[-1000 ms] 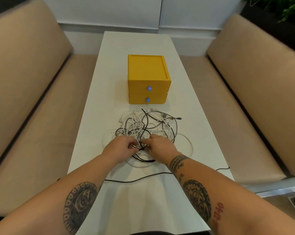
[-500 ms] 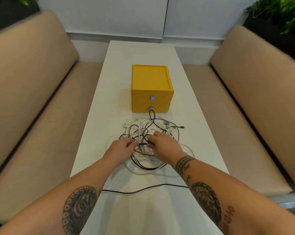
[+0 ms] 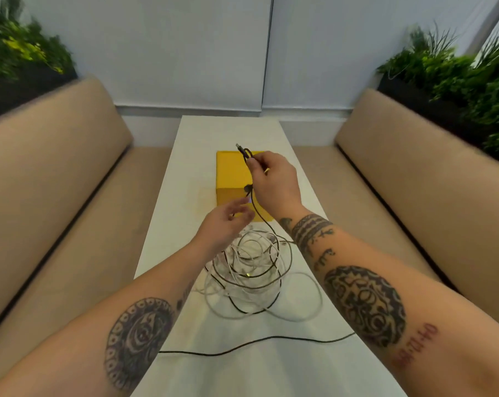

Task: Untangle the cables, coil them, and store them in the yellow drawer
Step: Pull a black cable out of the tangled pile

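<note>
A tangle of white and black cables (image 3: 251, 270) lies on the white table (image 3: 271, 368). My right hand (image 3: 274, 181) is raised above it and pinches the plug end of a black cable (image 3: 259, 213), which hangs down into the pile. My left hand (image 3: 225, 224) hovers lower, fingers loosely spread near that hanging cable, holding nothing. The yellow drawer unit (image 3: 228, 179) stands behind both hands, partly hidden by them, its drawers shut as far as I can see.
Another stretch of black cable (image 3: 242, 343) runs across the near part of the table. Beige bench seats (image 3: 70, 224) flank the table on both sides, with green plants (image 3: 457, 73) behind the backrests. A white wall closes the far end.
My right hand has lifted a black cable's end up out of the pile, in front of the drawer unit. My left hand let go of the tangle and rose slightly.
</note>
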A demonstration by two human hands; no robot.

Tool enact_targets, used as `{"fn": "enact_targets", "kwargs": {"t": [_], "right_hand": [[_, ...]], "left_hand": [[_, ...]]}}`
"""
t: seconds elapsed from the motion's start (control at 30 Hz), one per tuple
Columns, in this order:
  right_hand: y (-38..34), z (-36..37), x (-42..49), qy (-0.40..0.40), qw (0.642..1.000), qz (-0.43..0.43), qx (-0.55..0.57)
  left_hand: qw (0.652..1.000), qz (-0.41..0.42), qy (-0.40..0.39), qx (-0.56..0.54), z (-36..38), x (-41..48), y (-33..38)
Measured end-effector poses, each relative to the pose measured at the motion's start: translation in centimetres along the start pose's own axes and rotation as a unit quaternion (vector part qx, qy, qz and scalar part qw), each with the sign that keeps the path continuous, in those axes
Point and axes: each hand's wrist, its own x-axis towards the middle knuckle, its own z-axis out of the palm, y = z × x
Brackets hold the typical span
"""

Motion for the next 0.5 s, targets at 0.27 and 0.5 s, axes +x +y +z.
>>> {"fn": "enact_targets", "kwargs": {"t": [0.27,0.5], "right_hand": [[-4.7,-3.8,3.1,0.069,0.992,-0.024,0.099],[-3.0,-4.0,1.6,0.011,0.988,0.004,0.156]], "left_hand": [[0.99,0.056,0.123,-0.028,-0.5,2.4,5.8],[0.998,0.042,0.036,0.025,-0.5,2.8,7.2]]}}
